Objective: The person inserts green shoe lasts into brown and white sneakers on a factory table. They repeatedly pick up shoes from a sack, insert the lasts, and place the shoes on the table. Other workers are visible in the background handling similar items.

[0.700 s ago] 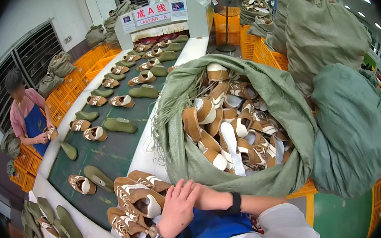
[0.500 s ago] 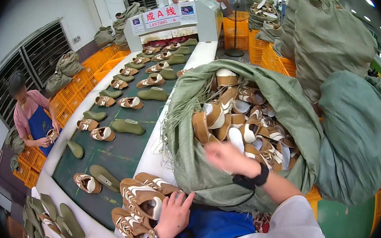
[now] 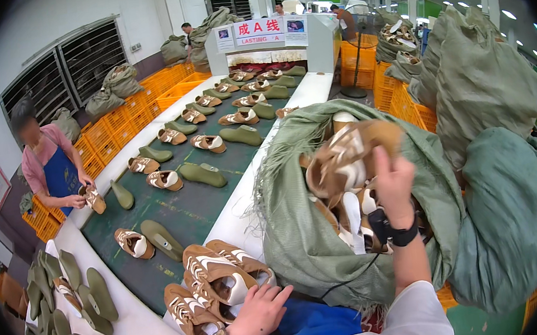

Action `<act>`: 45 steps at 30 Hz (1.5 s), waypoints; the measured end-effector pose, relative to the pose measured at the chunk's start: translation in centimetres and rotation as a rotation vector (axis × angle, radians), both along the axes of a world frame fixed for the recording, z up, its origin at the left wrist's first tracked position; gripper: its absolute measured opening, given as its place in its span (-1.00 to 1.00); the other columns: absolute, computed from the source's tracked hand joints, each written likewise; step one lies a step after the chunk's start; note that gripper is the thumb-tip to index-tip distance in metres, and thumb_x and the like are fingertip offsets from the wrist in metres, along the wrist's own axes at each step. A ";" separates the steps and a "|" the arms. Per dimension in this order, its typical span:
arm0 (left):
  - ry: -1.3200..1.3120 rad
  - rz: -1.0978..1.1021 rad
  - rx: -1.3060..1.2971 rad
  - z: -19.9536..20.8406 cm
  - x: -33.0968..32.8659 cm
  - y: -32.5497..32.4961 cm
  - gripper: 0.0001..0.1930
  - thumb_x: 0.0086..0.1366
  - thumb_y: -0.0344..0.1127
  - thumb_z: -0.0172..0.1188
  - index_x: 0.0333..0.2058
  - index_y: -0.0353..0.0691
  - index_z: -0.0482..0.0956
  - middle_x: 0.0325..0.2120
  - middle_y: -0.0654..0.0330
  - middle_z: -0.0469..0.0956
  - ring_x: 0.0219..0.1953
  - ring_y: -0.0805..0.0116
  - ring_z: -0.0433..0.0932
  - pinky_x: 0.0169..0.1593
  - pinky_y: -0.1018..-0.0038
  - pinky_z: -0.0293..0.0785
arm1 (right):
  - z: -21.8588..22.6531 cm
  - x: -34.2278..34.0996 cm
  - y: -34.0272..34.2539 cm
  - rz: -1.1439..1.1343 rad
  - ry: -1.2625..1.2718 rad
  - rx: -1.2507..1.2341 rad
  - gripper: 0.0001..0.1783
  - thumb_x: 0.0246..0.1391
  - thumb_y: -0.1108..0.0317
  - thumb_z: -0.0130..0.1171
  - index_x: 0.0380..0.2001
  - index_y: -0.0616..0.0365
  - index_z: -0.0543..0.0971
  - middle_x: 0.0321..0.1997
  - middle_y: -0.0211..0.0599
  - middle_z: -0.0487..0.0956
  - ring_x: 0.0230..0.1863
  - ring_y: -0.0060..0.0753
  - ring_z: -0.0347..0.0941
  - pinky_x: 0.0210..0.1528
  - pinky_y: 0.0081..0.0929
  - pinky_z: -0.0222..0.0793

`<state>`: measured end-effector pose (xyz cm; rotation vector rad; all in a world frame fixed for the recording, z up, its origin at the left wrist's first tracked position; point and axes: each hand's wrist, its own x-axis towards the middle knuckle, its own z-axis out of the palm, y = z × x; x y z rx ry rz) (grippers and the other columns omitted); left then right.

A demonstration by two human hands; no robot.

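My right hand [image 3: 394, 184] grips a brown suede shoe [image 3: 349, 160] with white stripes, held up over the mouth of a big green woven sack [image 3: 301, 242]. The shoe is smeared by motion, and part of it hides the sack's contents. More brown and white shoes fill the sack. My left hand [image 3: 260, 315], fingers stretched, lies beside a small group of similar shoes [image 3: 217, 276] on the white ledge at the belt's near end. Its fingertips are close to the heel of the nearest shoe, and I cannot tell whether they touch.
A dark green conveyor belt [image 3: 160, 222] carries shoes and olive-green shoe lasts [image 3: 203, 175] from a machine [image 3: 272, 38]. Across it, a person in a blue apron [image 3: 62, 168] handles a shoe. More lasts [image 3: 94, 300] lie at lower left. Full sacks [image 3: 502, 209] and orange crates [image 3: 398, 103] stand right.
My right hand has come up out of the sack's mouth and moved right, now with a shoe in it. My left hand stays by the grouped shoes. The view has shifted a little.
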<state>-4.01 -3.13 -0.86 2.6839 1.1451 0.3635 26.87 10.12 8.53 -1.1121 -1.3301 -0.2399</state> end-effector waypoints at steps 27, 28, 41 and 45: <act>-0.581 0.538 0.772 2.8 -7.8 -7.4 -0.35 -0.16 -0.43 0.43 -0.01 0.02 0.43 0.17 -0.13 0.21 0.18 -0.24 0.22 0.16 0.05 0.28 | -3.3 -21.4 -3.7 1.007 0.251 -0.569 -0.32 0.01 0.46 0.20 0.22 0.19 0.24 -0.01 -0.32 0.40 -0.18 -0.56 0.34 -0.13 -0.60 0.34; -0.549 0.568 0.799 2.3 -7.9 -7.4 -0.37 -0.14 -0.44 0.41 -0.01 0.05 0.44 0.17 -0.12 0.22 0.17 -0.23 0.23 0.15 0.05 0.29 | -3.1 -21.6 -5.2 0.989 -0.094 -0.391 -0.27 -0.12 0.46 0.29 0.19 0.20 0.29 -0.10 -0.30 0.42 -0.29 -0.53 0.37 -0.21 -0.62 0.38; -0.782 0.906 0.598 -1.2 -16.4 -8.4 -0.19 -0.21 -0.42 0.47 0.03 -0.16 0.17 0.22 -0.18 0.07 0.26 -0.17 0.14 0.26 0.17 0.14 | -5.0 -20.3 -5.1 1.049 -0.190 -0.535 -0.46 -0.12 0.56 0.23 0.03 0.24 0.43 -0.16 -0.25 0.54 -0.33 -0.46 0.50 -0.27 -0.55 0.45; -0.832 1.295 0.594 -1.6 -30.2 -8.3 -0.10 -0.18 -0.38 0.46 0.13 -0.29 0.10 0.10 -0.08 0.22 0.15 0.03 0.26 0.21 0.33 0.21 | -7.9 -10.0 2.1 0.621 -0.073 -0.667 -0.56 0.05 0.52 0.09 0.06 0.20 0.42 -0.16 -0.27 0.52 -0.31 -0.53 0.44 -0.27 -0.58 0.37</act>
